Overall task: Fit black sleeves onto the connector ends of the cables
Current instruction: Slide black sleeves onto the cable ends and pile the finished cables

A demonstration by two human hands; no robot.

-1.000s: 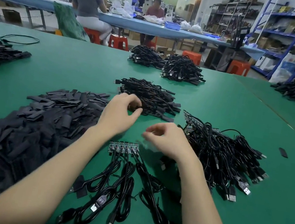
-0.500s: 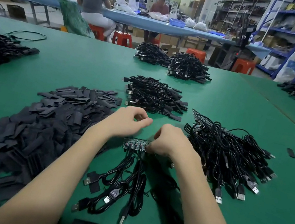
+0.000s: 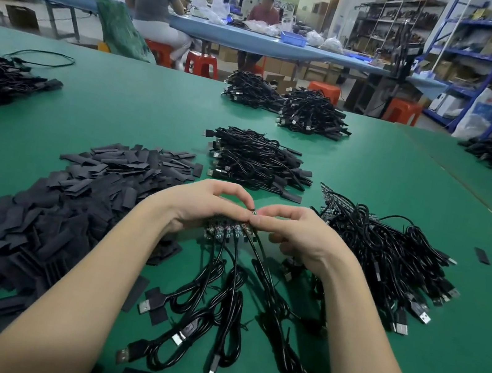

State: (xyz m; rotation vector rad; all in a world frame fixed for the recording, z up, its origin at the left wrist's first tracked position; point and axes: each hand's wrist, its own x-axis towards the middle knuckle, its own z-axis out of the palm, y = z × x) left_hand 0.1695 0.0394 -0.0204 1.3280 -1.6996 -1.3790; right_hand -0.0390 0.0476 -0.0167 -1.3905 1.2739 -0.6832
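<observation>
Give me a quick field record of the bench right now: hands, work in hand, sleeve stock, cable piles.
left hand: pinches the small connector end
right hand: pinches the same end from the other side
in hand: row of cable ends, cables trailing toward the person
sleeve pile: left of the hands, on the green table
cable pile: right of the hands
further cable pile: beyond the hands
sleeve on held end: not visible

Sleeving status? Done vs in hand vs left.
Looks done: the sleeved cable pile beyond the hands. In hand: left hand and right hand pinch one end of the joined board strip, its cables trailing toward the camera. Left: the unsleeved bundle on the right and the large sleeve heap.
</observation>
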